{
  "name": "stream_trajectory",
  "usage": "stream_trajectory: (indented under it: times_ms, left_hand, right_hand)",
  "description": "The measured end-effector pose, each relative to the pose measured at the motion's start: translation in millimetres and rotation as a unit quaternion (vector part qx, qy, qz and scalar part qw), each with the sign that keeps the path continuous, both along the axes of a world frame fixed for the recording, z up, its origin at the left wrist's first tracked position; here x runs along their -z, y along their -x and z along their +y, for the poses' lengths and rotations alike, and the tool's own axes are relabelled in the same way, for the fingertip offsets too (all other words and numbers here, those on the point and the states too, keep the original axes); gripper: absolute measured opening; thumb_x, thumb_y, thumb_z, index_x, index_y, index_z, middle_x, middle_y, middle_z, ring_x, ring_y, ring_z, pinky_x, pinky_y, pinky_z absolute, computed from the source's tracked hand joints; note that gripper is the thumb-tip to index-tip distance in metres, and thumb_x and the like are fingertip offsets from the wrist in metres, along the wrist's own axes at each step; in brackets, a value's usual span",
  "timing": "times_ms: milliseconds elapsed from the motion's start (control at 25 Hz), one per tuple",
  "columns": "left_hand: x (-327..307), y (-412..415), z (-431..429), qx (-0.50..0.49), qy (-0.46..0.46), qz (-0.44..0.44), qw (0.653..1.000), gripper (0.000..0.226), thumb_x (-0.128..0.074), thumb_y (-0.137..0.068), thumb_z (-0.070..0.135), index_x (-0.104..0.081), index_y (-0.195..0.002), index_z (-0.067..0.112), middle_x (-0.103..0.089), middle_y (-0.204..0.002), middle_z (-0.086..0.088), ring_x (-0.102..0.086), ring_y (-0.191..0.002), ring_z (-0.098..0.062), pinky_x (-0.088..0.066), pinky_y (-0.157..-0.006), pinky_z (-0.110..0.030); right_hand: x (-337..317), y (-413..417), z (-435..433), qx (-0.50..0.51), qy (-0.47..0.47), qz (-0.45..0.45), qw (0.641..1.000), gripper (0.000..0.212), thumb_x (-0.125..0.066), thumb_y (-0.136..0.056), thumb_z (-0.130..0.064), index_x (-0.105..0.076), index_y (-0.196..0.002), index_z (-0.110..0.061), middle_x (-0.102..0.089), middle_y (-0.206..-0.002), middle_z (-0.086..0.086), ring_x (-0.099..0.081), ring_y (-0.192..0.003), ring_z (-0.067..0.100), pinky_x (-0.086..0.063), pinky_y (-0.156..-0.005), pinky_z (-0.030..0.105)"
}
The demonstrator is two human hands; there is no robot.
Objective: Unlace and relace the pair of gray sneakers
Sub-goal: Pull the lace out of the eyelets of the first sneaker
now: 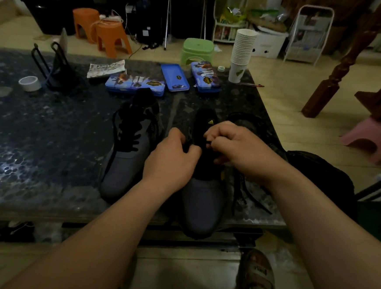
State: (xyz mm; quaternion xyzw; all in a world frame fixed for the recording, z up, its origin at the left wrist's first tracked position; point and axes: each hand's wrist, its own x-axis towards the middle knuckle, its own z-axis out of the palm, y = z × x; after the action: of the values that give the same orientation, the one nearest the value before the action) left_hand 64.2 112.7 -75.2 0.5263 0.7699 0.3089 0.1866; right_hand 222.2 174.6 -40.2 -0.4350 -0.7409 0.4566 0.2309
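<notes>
Pinching the black lace point(236, 195) between curled fingers and thumbs, your left hand point(172, 156) and right hand point(235, 145) meet over the tongue of the near sneaker point(201, 202). This gray shoe lies toe toward you at the front edge of the dark speckled table point(36, 138), its toe reaching just past the rim. Loose lengths of lace trail across the tabletop on the shoe's right side. The second sneaker point(127, 165) sits just beside it on the left, also toe toward you, with black lacing crossed up its front. Farther back on the table lie three blue pencil cases point(134, 83) in a row, a tilted stack of paper cups point(242, 51) at the right corner and a roll of white tape point(29, 83) to the left. Two orange stools point(112, 37) and a green stool point(197, 49) stand on the floor beyond, and a sandaled foot point(257, 276) shows below the table edge.
</notes>
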Motion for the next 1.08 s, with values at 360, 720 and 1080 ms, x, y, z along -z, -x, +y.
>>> stream_trajectory:
  times_ms: [360, 720, 1080]
  left_hand:
    - [4, 1, -8, 0.017, -0.022, 0.012, 1.000, 0.031, -0.061, -0.091, 0.054, -0.044, -0.103, 0.031, -0.064, -0.102, 0.007, -0.064, -0.089, -0.025, -0.053, -0.078, -0.044]
    - [11, 1, -10, 0.026, -0.050, 0.012, 0.998, 0.043, -0.062, -0.095, 0.049, -0.042, -0.129, 0.029, -0.058, -0.118, 0.002, -0.063, -0.100, -0.024, -0.055, -0.083, -0.047]
    - [-25, -5, -26, 0.135, -0.273, 0.122, 0.945, 0.011, -0.058, -0.100, 0.027, -0.067, -0.101, 0.022, -0.063, -0.084, 0.007, -0.058, -0.079, -0.018, -0.049, -0.073, -0.045]
  right_hand:
    - [-7, 11, -7, 0.056, -0.051, 0.010, 0.997, 0.023, -0.071, -0.097, -0.032, -0.063, -0.087, -0.013, -0.071, -0.078, 0.003, -0.052, -0.057, 0.005, -0.043, -0.058, 0.026]
    - [-16, 5, -14, -0.007, -0.065, -0.116, 0.991, 0.017, -0.067, -0.100, -0.029, -0.072, -0.089, -0.018, -0.071, -0.085, -0.004, -0.065, -0.078, 0.011, -0.057, -0.076, 0.035]
    - [-12, -11, -20, 0.038, 0.159, 0.023, 0.986, 0.044, -0.047, -0.106, -0.048, -0.077, -0.100, -0.016, -0.080, -0.093, 0.001, -0.069, -0.090, 0.018, -0.047, -0.082, 0.034]
